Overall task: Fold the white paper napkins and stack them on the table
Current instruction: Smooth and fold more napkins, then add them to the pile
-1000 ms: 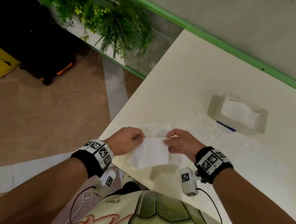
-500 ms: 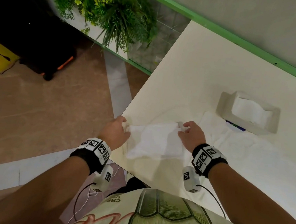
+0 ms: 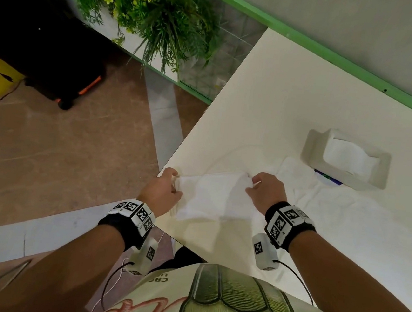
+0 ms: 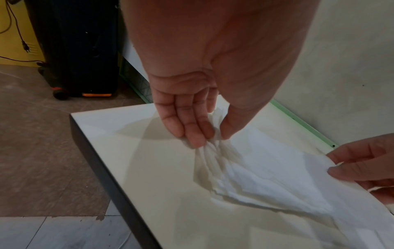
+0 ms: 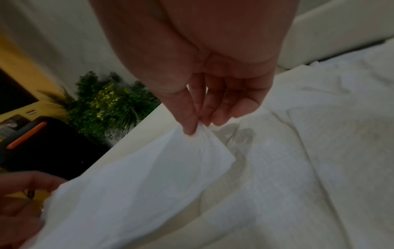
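A white paper napkin (image 3: 216, 194) is stretched between both hands just above the near left corner of the white table (image 3: 280, 100). My left hand (image 3: 165, 189) pinches its left corner (image 4: 210, 141) between thumb and fingers. My right hand (image 3: 263, 187) pinches the far right corner (image 5: 198, 131). The napkin (image 4: 266, 178) hangs slightly slack and casts a shadow on the table. More white napkins (image 3: 345, 214) lie spread flat on the table to the right, under and beyond my right wrist (image 5: 309, 160).
A white tissue box (image 3: 345, 160) with a sheet sticking out stands at the back right. The table's left edge (image 4: 106, 176) drops to the brown floor. A green plant (image 3: 158, 15) and a black case (image 3: 57, 66) stand beyond the table's left side.
The hands moved apart and away from my body, opening the napkin from a small folded piece held between them into a wide sheet over the table corner.
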### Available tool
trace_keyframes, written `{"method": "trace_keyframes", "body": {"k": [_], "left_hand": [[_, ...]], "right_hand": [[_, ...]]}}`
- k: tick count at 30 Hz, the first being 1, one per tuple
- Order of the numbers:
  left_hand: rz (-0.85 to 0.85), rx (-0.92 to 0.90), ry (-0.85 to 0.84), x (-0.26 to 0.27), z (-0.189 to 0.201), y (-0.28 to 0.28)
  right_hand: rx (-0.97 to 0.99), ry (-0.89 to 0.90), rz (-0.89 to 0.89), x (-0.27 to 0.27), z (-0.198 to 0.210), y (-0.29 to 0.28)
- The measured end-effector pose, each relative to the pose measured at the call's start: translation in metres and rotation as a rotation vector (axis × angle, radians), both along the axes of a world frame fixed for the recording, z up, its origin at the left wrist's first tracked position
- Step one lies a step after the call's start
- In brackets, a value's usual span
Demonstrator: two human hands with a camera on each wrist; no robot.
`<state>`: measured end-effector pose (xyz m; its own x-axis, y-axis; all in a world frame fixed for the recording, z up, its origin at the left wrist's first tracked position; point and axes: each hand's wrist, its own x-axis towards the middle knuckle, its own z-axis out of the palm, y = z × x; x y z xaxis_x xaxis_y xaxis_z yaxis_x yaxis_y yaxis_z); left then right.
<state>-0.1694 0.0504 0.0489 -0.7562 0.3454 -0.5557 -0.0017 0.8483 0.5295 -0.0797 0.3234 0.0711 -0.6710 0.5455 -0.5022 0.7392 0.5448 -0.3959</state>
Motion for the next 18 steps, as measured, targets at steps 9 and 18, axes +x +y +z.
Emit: {"method": "trace_keyframes", "body": {"k": [9,18], "left_hand": [[0.021,0.043,0.095,0.0,0.003,-0.002],[-0.609,0.078,0.664,0.014,0.014,0.0]], "right_hand": [[-0.011,0.183,0.031,-0.009,0.002,-0.007],[0.047,0.186,0.072,0.013,0.003,0.021]]}}
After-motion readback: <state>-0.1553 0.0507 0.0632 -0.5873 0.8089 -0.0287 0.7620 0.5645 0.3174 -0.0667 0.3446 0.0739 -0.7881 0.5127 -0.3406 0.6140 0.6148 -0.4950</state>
